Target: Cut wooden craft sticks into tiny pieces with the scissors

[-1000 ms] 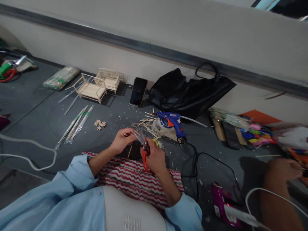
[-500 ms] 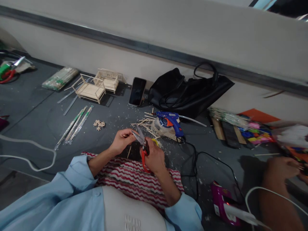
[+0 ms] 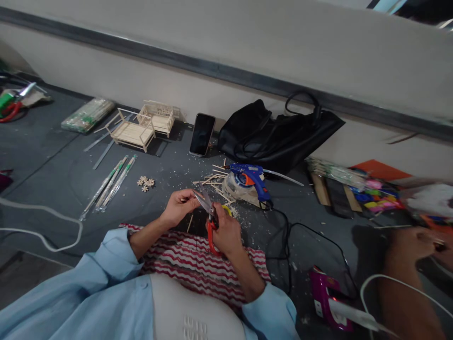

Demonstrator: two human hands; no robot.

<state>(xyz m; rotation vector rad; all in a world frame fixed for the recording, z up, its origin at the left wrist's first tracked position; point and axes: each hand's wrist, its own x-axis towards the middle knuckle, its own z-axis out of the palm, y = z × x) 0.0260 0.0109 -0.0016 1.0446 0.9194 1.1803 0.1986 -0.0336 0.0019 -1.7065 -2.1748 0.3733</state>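
The right hand [image 3: 226,231] is closed around the red handles of the scissors [image 3: 206,205], whose parted blades point away from that grip toward the fingertips of the left hand [image 3: 179,208]; what the left fingers pinch, if anything, cannot be told. Below both grips lies a striped cloth [image 3: 198,257]; beyond the right grip are a blue glue gun [image 3: 261,189] and loose sticks [image 3: 208,182].

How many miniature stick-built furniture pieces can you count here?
2 visible: the front piece stands left of the phone, and the rear piece stands behind it, slightly to the right and partly hidden. Others could be concealed behind these.
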